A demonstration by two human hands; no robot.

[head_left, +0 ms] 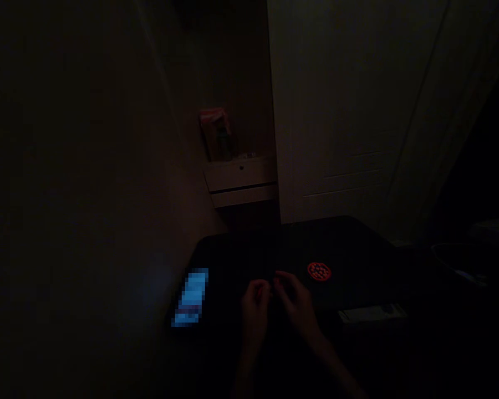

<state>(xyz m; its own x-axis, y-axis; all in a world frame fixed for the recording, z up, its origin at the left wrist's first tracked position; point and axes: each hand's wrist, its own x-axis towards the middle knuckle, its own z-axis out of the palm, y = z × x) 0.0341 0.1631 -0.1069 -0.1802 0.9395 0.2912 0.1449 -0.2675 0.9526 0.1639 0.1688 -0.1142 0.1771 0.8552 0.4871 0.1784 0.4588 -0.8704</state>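
In the dim light, my left hand (255,299) is closed above the dark table (249,255), its fingertips drawn together. Just right of it is my right hand (296,296), with thumb and fingers curled in a pinch toward the left one. The fingertips of both hands come close to each other; whatever lies between them is too dark and small to name. Beyond my right hand, a round red piece with a pattern of small patches inside its rim (319,271) lies flat on the table.
A lit, pixelated screen (190,297) glows at the table's left edge. A pale flat object (372,313) lies by the front right edge. Behind stand a drawer unit (243,177) carrying a bag (214,130), and a large pale panel (336,111). A cable (444,260) shows at right.
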